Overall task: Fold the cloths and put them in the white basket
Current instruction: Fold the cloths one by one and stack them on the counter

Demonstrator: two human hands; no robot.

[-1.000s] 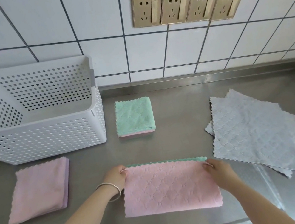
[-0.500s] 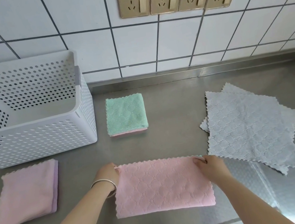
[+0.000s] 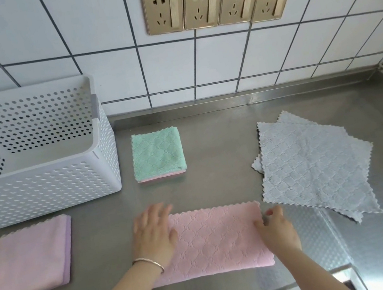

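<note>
Head view: pink cloth (image 3: 217, 240), folded to a long rectangle, lies flat on the steel counter (image 3: 220, 124) near its front edge, taken here as the landmark. Left hand (image 3: 153, 230) rests on the cloth's left end, palm down, fingers straight and spread; bracelet (image 3: 148, 261) on that wrist. Right hand (image 3: 275, 229) at the cloth's right edge, fingers curled, pinching that edge. White basket (image 3: 44, 186), perforated, stands behind and to the left of the pink cloth, nothing visible inside it. Green cloth (image 3: 157, 154), folded square with a pink layer showing beneath, lies directly behind the pink cloth, just right of the basket. Lilac cloth (image 3: 30, 260), folded, sits left of the pink cloth, in front of the basket. Grey cloths (image 3: 312, 167), unfolded and overlapping, lie to the right and slightly behind
</note>
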